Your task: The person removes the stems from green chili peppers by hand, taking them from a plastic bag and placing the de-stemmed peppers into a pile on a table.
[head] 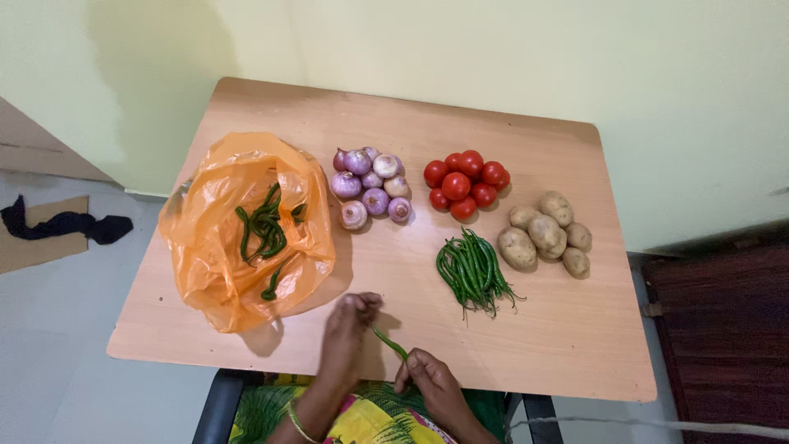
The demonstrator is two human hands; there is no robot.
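Head view. Orange plastic bag lies open at the left of the tabletop; inside it, a loose clump of green chillies. No other container seen.

Right hand is closed on one end of a single green chilli, near the front edge. Left hand is blurred, fingers curled at the chilli's other end; whether it grips cannot be told.

Sorted heaps sit apart: onions, tomatoes, potatoes, a pile of green chillies.

Bare wood runs along the front edge, the front right corner and the far edge. Wall stands close behind.
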